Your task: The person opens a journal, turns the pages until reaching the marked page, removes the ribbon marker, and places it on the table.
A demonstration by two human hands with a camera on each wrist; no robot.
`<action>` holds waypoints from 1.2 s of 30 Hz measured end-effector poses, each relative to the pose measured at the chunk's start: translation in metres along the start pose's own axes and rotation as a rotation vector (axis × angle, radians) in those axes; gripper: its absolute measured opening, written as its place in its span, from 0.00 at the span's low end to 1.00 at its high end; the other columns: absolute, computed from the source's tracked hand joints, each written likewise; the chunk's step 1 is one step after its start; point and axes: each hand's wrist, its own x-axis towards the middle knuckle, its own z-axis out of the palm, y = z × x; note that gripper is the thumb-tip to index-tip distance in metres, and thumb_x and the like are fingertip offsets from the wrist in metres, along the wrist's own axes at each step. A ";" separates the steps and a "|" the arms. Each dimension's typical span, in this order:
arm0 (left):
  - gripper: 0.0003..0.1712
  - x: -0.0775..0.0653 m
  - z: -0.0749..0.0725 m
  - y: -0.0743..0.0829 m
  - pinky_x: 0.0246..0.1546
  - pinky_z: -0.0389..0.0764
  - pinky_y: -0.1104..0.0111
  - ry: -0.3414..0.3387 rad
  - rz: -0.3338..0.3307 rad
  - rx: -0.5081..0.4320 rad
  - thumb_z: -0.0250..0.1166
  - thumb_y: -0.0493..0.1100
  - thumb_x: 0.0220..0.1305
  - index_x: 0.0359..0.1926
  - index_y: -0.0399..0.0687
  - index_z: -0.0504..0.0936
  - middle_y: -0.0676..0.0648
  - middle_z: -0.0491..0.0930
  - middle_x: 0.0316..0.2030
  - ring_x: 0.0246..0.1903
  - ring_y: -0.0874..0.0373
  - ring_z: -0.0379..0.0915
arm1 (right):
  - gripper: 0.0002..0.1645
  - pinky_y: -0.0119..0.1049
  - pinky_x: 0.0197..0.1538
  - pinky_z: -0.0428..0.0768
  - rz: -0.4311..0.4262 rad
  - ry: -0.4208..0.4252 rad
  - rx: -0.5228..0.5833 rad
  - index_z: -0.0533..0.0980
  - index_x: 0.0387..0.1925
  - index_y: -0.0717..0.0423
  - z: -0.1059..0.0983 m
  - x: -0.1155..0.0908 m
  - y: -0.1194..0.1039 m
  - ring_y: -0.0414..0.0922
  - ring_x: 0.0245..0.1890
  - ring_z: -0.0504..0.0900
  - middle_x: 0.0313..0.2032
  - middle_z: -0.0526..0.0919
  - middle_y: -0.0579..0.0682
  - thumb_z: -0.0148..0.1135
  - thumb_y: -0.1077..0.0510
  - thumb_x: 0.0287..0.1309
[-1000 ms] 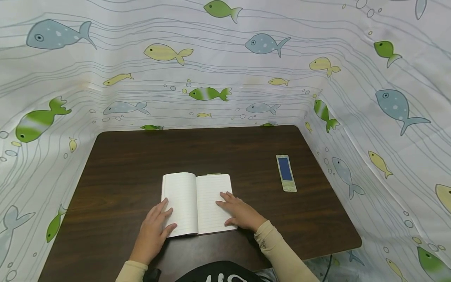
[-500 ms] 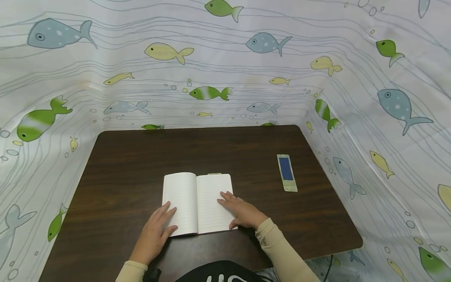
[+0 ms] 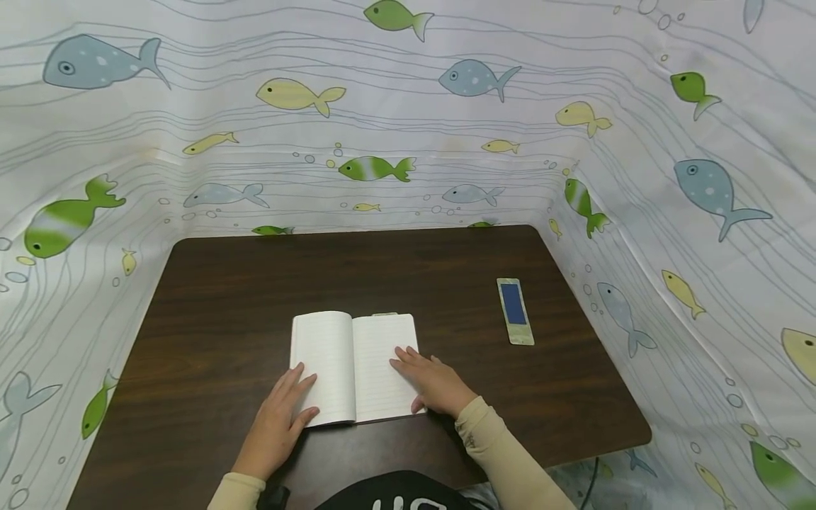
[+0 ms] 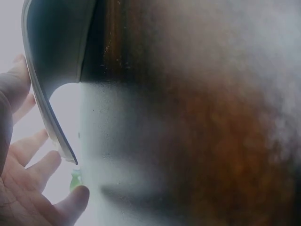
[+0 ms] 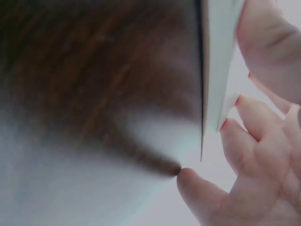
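Note:
An open notebook (image 3: 321, 354) with blank lined pages lies on the dark wooden table, its spine pointing toward the person. My left hand (image 3: 274, 418) rests at the outer edge of the left page, fingers spread and fairly straight. On the right page lies my right hand (image 3: 440, 386), fingertips on the paper and thumb at the lower outer corner. The left wrist view shows the notebook's edge (image 4: 44, 106) slanting past the fingers (image 4: 40, 172). In the right wrist view the page block (image 5: 218, 66) stands beside the fingertips, while one finger (image 5: 202, 193) reaches the tabletop.
A pale phone-like device (image 3: 515, 312) with a blue screen lies on the right of the table (image 3: 223, 283). A white curtain (image 3: 395, 127) printed with fish surrounds the table on the back and sides. A dark cable (image 3: 591, 482) hangs below the right edge.
My right thumb has drawn slightly outward, toward the right page's edge. The left hand and the notebook stay nearly still; the whole head view shifts a little.

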 end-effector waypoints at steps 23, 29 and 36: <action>0.33 -0.002 -0.002 0.001 0.56 0.66 0.40 -0.003 -0.012 -0.003 0.70 0.47 0.59 0.65 0.49 0.72 0.41 0.63 0.69 0.66 0.40 0.59 | 0.71 0.62 0.68 0.57 -0.008 -0.049 -0.159 0.50 0.75 0.49 -0.008 0.000 -0.003 0.45 0.75 0.49 0.76 0.48 0.47 0.72 0.33 0.31; 0.32 -0.004 -0.003 0.000 0.57 0.66 0.40 -0.013 -0.021 0.000 0.68 0.50 0.60 0.65 0.51 0.72 0.42 0.63 0.69 0.66 0.41 0.59 | 0.69 0.61 0.69 0.56 -0.014 -0.029 -0.155 0.51 0.75 0.47 -0.006 0.000 -0.004 0.44 0.74 0.50 0.75 0.49 0.46 0.75 0.34 0.34; 0.32 -0.004 -0.003 -0.001 0.57 0.65 0.40 -0.030 -0.034 -0.009 0.67 0.52 0.61 0.65 0.52 0.72 0.43 0.62 0.70 0.67 0.41 0.58 | 0.56 0.59 0.69 0.57 -0.012 -0.008 -0.174 0.55 0.74 0.44 -0.008 0.002 -0.004 0.41 0.73 0.54 0.74 0.54 0.44 0.71 0.40 0.47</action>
